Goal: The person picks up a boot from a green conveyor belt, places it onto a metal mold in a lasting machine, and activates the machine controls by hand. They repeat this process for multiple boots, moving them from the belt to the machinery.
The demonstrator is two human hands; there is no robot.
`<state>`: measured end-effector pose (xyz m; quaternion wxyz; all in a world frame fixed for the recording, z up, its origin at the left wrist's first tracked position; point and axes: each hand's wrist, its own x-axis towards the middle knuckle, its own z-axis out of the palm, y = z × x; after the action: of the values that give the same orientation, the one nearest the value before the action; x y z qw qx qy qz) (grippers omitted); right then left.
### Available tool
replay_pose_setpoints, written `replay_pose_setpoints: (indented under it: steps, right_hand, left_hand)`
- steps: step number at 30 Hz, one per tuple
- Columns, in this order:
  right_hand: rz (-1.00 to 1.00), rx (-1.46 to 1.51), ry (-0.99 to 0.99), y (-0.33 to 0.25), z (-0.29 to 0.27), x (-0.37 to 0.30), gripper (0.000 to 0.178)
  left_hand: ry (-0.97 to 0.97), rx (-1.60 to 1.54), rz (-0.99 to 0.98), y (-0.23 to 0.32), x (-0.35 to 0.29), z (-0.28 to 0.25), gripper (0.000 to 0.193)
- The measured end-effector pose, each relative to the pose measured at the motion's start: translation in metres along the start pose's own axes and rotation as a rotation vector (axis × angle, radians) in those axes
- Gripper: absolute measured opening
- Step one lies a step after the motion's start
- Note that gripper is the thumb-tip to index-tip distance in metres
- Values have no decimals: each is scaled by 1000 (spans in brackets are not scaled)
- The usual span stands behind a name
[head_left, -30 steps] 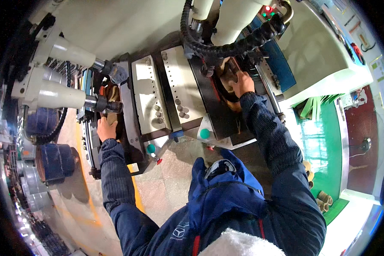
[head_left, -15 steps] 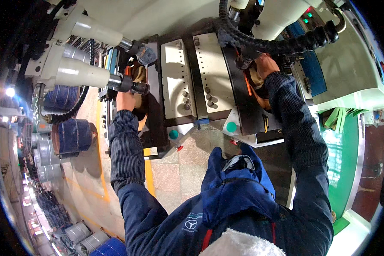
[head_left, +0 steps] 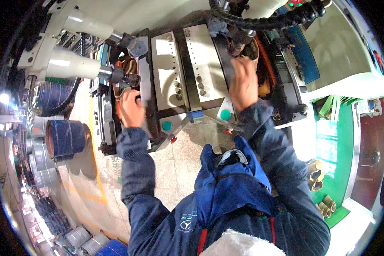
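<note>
My left hand [head_left: 131, 109] is at the near end of the left press station, its curled fingers apart beside a tan and brown shoe-like piece [head_left: 130, 66]. A padded black press head [head_left: 128, 79] partly covers that piece. My right hand [head_left: 244, 85] is held over the inner edge of the right station, slightly blurred, fingers stretched and nothing seen in them. Just beyond its fingertips is a dark press head [head_left: 242, 42]. Another brown piece [head_left: 254, 49] shows beside that head, mostly hidden. An orange strip [head_left: 266, 64] runs along the right station.
Two pale perforated plates [head_left: 166, 68] with bolts lie between the stations. Green buttons [head_left: 225, 114] and red knobs [head_left: 173, 140] sit at the front corners. A thick black hose [head_left: 277, 22] arches overhead. Tan shoe-like pieces [head_left: 315, 175] stand on a green shelf [head_left: 326, 149] at right.
Both hands have drawn back toward me from deeper in the stations. The right hand has also moved left, off the brown piece. The view has shifted slightly, and tan pieces on the green shelf now show.
</note>
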<state>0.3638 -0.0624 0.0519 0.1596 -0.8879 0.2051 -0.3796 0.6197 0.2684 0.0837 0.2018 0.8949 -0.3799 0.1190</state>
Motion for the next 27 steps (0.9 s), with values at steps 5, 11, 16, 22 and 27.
replay_pose_setpoints:
  steps: [5,11,16,22,27]
  right_hand:
    - [43,-148,-515,-80,42,-53,56]
    - [594,109,265,20,28,-3,74]
    - [800,3,-268,128,24,39,96]
    - [1024,319,-185,120,-10,25,68]
    - [533,446,-32,36,-87,-16,72]
  left_hand:
    - [177,-174,303,108,-47,47,22]
    - [318,-375,101,94,-52,44,32]
    - [612,-632,-566,-4,-33,29,35]
    - [119,-65,-736,-110,-7,59,55]
    - [-51,116,-880,-111,3,36,41]
